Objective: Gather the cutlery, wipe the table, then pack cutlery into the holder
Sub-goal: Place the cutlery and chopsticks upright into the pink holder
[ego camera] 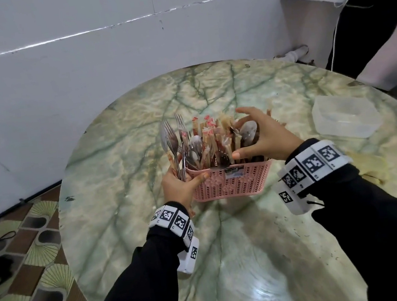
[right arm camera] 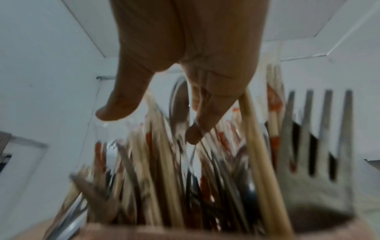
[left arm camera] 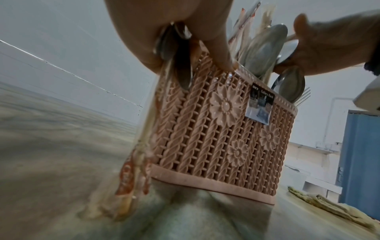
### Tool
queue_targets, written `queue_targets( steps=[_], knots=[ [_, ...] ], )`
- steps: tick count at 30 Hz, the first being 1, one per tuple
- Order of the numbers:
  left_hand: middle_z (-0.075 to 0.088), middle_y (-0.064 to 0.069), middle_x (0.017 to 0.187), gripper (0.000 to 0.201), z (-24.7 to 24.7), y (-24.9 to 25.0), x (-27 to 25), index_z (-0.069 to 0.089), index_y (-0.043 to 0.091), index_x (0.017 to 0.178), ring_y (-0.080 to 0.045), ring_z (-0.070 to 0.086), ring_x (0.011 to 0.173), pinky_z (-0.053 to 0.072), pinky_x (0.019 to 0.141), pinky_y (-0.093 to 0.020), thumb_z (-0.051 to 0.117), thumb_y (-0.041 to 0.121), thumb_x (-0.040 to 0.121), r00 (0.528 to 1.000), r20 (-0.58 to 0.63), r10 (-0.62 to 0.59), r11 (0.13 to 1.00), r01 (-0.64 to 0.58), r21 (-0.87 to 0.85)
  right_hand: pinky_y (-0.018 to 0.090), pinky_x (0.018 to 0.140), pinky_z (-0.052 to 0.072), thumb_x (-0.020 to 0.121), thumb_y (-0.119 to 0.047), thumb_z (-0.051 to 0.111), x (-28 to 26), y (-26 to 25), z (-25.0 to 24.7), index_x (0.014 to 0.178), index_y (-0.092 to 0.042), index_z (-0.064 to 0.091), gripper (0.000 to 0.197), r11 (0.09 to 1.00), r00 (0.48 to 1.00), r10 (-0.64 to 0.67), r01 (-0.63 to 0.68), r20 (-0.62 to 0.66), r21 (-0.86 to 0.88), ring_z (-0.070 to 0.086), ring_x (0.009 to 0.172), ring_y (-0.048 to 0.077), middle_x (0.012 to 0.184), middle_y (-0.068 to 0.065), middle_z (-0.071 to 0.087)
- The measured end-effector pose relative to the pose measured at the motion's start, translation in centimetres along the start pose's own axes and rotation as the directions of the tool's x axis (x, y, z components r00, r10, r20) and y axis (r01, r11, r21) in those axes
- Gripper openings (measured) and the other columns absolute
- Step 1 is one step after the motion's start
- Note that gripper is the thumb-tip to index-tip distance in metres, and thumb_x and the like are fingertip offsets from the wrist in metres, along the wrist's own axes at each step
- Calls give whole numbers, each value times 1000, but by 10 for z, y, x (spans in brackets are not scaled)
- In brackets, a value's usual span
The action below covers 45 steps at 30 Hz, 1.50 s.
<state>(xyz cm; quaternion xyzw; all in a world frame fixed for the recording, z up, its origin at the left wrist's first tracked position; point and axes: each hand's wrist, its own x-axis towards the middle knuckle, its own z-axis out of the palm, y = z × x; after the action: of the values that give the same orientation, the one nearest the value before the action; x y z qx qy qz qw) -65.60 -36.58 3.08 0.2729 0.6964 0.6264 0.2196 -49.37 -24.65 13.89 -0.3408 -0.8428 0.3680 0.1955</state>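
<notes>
Both arms are reaching forward in black sleeves, each wrist wearing a white band printed with black square markers.

The left hand (ego camera: 180, 186) is sitting lower and nearer the body, fingers curling round a bundle of metal forks and wrapped wooden chopsticks (ego camera: 175, 145), its thumb (ego camera: 199, 178) pressing against the rim of the pink perforated plastic cutlery holder (ego camera: 231, 181).

The right hand (ego camera: 259, 134) is hovering palm-down over the holder's far end, fingers spreading and loosely bending, thumb (ego camera: 239, 154) pointing toward the left hand. Whether its fingertips are gripping anything is unclear; the right wrist view is blurring.
</notes>
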Motion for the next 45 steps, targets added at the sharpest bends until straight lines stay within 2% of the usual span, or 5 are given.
queue_targets(
  steps=[11, 17, 36, 40, 45],
  knots=[
    [66, 6, 83, 47, 2, -10, 5, 62, 4, 96, -4, 63, 78, 52, 69, -12, 86, 4, 56, 1000, 7, -6, 1000, 6, 3, 27, 75, 48, 81, -12, 69, 3, -6, 11, 90, -2, 70, 13, 927, 992, -123, 115, -1, -357, 56, 74, 14, 77, -1, 58],
    [69, 2, 89, 50, 1, -13, 8, 64, 2, 99, -12, 67, 84, 52, 72, -17, 87, 7, 55, 1000, 18, -3, 1000, 2, 14, 28, 89, 43, 77, -24, 73, 3, -15, 6, 129, -14, 51, 57, 905, 987, -149, 159, 57, -394, 54, 101, 15, 116, 2, 60],
    [66, 0, 95, 52, -6, -4, 5, 59, 9, 97, -13, 62, 89, 48, 81, -26, 88, 13, 54, 998, 53, 27, 997, -31, 68, 34, 108, 26, 94, -26, 51, -12, 0, 37, 140, -21, 39, 48, 850, 970, -196, 97, -140, -517, 46, 122, 16, 129, -3, 56],
    [60, 5, 71, 43, -20, -4, 9, 56, 7, 88, -4, 57, 63, 49, 64, -21, 86, 14, 59, 1000, 18, 22, 997, -23, 71, 28, 110, 24, 87, -20, 59, -16, -6, 25, 149, -17, 16, 75, 957, 991, -122, 104, -50, -271, 34, 135, 16, 147, 3, 36],
    [43, 4, 57, 28, -31, 6, 11, 50, 13, 84, -8, 42, 48, 42, 57, -25, 74, 3, 72, 997, -21, 79, 997, -79, 17, 29, 91, 42, 85, -6, 58, -25, -24, 19, 134, -13, 44, 52, 990, 955, -135, 142, -264, 7, 48, 100, 13, 115, 1, 51]
  ],
)
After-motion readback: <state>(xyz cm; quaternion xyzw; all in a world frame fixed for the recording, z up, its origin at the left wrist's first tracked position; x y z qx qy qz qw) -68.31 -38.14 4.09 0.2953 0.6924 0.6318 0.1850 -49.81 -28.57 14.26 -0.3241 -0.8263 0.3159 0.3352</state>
